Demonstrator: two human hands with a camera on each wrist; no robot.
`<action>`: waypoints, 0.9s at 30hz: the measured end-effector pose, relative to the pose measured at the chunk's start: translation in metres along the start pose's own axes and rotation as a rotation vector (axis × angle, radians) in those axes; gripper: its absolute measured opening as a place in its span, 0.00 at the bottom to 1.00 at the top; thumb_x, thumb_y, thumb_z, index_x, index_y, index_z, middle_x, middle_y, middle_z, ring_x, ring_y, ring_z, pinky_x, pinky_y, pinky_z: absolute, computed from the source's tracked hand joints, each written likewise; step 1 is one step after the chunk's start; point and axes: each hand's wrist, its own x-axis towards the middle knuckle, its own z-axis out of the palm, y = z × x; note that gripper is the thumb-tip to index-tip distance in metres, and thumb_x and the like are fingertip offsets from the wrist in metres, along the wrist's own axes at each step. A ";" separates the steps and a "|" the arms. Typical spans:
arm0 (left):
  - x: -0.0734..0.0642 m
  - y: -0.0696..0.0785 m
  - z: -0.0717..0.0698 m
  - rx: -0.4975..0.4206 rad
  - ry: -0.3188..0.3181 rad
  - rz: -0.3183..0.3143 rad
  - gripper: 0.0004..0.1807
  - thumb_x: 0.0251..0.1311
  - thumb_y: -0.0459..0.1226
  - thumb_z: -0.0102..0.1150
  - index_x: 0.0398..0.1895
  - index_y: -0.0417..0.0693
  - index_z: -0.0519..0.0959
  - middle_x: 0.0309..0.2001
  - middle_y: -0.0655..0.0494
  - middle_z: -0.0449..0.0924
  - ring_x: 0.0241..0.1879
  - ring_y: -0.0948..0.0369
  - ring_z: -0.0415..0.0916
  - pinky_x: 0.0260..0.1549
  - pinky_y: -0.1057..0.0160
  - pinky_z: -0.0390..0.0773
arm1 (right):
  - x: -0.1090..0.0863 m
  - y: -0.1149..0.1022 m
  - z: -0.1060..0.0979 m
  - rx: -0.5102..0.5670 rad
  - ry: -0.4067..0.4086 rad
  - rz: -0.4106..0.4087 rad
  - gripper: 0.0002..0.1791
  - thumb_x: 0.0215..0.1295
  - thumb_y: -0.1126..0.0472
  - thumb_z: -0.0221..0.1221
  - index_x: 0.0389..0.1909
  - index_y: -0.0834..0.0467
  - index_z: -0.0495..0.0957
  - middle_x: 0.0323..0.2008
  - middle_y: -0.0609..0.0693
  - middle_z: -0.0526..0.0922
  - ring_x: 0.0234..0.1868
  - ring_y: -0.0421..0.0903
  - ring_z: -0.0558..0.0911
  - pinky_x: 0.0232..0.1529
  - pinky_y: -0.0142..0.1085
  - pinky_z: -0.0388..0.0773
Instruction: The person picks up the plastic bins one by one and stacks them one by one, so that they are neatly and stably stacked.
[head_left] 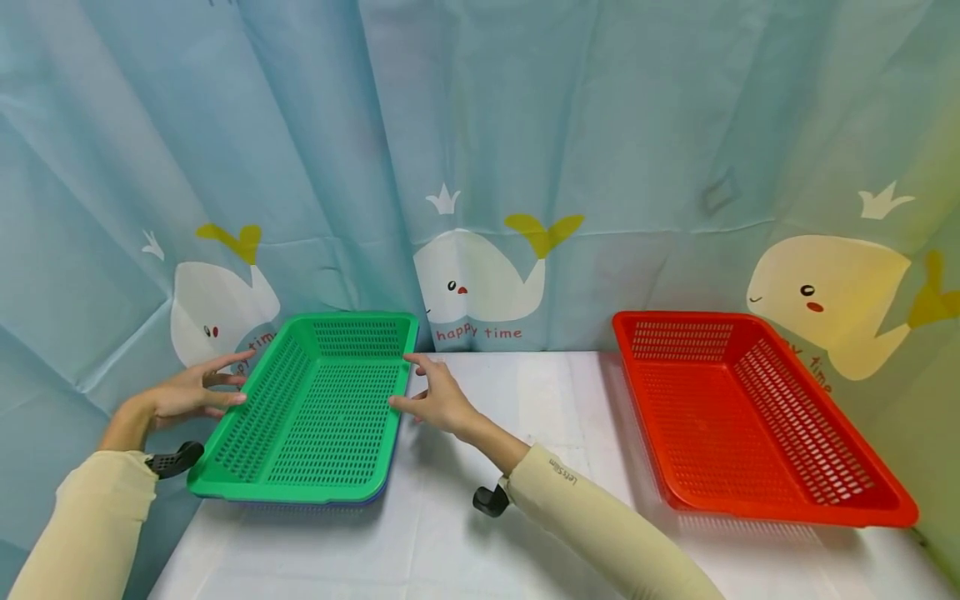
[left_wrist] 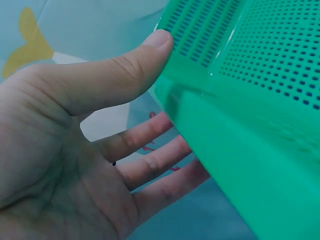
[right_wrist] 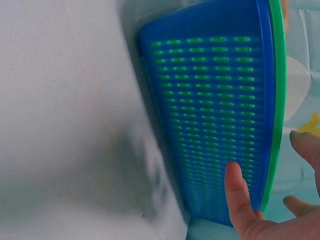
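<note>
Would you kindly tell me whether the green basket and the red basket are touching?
Apart: the head view shows bare white tabletop between the green basket and the red basket.

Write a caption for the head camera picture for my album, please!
A left hand and right hand flank a green rectangular plastic basket, a red rectangular plastic basket standing apart.

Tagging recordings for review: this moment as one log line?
left hand: at green basket, left rim | right hand: at same basket, right rim | blue basket: nested beneath | red basket: apart, right
</note>
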 end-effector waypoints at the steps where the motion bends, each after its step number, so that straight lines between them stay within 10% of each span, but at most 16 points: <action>1: 0.000 -0.001 0.000 -0.006 -0.003 -0.002 0.50 0.72 0.37 0.62 0.85 0.48 0.39 0.75 0.21 0.45 0.68 0.30 0.64 0.57 0.36 0.77 | 0.000 0.000 0.000 0.008 -0.002 0.003 0.43 0.65 0.59 0.71 0.78 0.51 0.62 0.67 0.64 0.64 0.37 0.46 0.88 0.38 0.45 0.86; 27: -0.005 -0.008 0.001 -0.047 -0.015 -0.014 0.40 0.74 0.37 0.58 0.84 0.53 0.52 0.78 0.25 0.38 0.67 0.44 0.60 0.41 0.52 0.80 | 0.005 0.003 0.007 0.158 -0.069 0.097 0.45 0.68 0.64 0.68 0.81 0.57 0.56 0.70 0.62 0.67 0.30 0.50 0.89 0.60 0.46 0.79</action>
